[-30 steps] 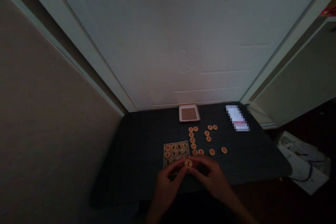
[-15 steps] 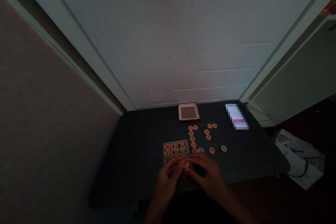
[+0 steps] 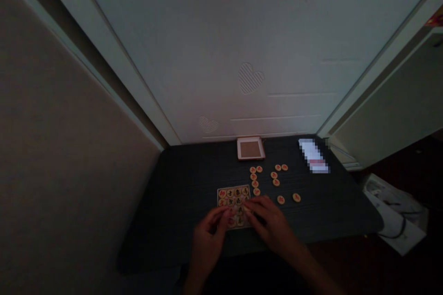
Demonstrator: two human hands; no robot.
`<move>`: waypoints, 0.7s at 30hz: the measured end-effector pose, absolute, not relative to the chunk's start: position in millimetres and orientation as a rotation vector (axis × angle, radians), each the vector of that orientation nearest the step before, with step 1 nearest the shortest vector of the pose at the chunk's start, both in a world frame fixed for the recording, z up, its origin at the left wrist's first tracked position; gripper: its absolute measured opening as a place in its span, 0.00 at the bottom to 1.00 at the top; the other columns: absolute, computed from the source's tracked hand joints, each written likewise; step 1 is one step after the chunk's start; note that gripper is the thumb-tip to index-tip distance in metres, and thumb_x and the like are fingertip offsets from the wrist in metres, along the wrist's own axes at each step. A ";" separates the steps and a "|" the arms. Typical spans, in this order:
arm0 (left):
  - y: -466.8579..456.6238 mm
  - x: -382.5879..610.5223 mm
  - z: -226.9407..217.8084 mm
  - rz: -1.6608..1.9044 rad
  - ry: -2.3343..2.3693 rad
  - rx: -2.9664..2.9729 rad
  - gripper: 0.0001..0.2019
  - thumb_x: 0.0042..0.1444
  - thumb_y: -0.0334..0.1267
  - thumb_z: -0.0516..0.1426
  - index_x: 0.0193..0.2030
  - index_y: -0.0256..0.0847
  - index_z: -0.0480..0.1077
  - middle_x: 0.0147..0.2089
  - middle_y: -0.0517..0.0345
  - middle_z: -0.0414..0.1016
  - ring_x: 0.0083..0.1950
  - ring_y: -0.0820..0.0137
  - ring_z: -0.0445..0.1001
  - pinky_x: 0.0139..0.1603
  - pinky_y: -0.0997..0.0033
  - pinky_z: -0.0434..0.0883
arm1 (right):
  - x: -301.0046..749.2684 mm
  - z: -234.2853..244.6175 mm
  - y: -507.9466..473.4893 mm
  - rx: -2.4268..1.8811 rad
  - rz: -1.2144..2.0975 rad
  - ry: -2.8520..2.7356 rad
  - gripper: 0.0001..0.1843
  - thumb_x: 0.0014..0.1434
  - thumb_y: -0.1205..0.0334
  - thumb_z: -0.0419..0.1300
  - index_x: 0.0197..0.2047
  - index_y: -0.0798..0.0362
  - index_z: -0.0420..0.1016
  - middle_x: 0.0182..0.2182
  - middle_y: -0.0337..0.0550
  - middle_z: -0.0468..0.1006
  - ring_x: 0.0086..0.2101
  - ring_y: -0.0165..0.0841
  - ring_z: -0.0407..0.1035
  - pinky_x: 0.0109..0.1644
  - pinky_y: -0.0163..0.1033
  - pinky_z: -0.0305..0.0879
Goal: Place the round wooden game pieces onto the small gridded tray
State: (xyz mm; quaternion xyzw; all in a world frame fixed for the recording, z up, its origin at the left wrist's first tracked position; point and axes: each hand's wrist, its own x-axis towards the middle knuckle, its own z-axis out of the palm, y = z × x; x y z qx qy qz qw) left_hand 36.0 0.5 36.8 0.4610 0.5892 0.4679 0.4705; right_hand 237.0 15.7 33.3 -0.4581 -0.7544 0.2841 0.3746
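Observation:
Round wooden Chinese chess pieces with red or black characters lie in rows inside a shallow box [image 3: 234, 187] at the table's front. Over the box's left side is my left hand [image 3: 208, 236], its thumb and fingers bent close together. What they hold, if anything, is too dark to make out. My right hand [image 3: 273, 227] reaches over the box's right side, thumb and index finger closed around a pale Chinese chess piece [image 3: 246, 209] at the right column. Its character is hidden by the fingers. Several red-lettered pieces [image 3: 255, 184] form a bent line just behind my right hand.
More loose red pieces [image 3: 276, 182] are scattered to the right on the dark table [image 3: 187, 175]. A shallow lid or tray [image 3: 238, 151] lies against the white panel at the back. A blurred-out phone-like object [image 3: 313, 156] lies at the right; a white box [image 3: 398, 235] stands beyond the table's edge.
My hands were together, holding a red-lettered piece between them. Now they have moved apart, the left one leftward, and more of the box's pieces show. The view has shifted slightly.

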 end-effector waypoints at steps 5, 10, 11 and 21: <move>7.4 7.0 18.4 1.198 1.652 1.195 0.16 0.60 0.51 0.60 0.45 0.41 0.79 0.41 0.50 0.87 0.43 0.57 0.85 0.46 0.58 0.82 | 229.6 27.0 35.8 -1.173 0.708 -1.944 0.17 0.70 0.61 0.57 0.60 0.42 0.77 0.51 0.46 0.80 0.50 0.40 0.75 0.58 0.49 0.72; 12.1 -3.8 1.0 1.158 1.816 1.443 0.15 0.60 0.49 0.59 0.46 0.44 0.79 0.47 0.51 0.85 0.45 0.57 0.84 0.49 0.55 0.80 | 216.3 11.4 57.7 -1.155 0.610 -2.018 0.12 0.68 0.62 0.61 0.52 0.45 0.81 0.49 0.45 0.83 0.50 0.40 0.76 0.61 0.51 0.67; 12.6 -3.3 -1.4 1.163 1.820 1.480 0.14 0.61 0.49 0.59 0.47 0.44 0.79 0.47 0.51 0.85 0.44 0.58 0.84 0.49 0.55 0.80 | 213.7 8.8 61.0 -1.155 0.581 -2.049 0.11 0.67 0.63 0.62 0.51 0.46 0.81 0.48 0.45 0.84 0.49 0.41 0.76 0.61 0.51 0.67; 17.5 10.2 -12.5 1.130 1.795 1.613 0.14 0.63 0.44 0.58 0.53 0.46 0.76 0.55 0.50 0.82 0.55 0.56 0.80 0.53 0.54 0.77 | 200.7 9.9 68.2 -1.177 0.463 -2.184 0.08 0.66 0.64 0.64 0.47 0.46 0.82 0.46 0.44 0.85 0.46 0.43 0.73 0.56 0.50 0.67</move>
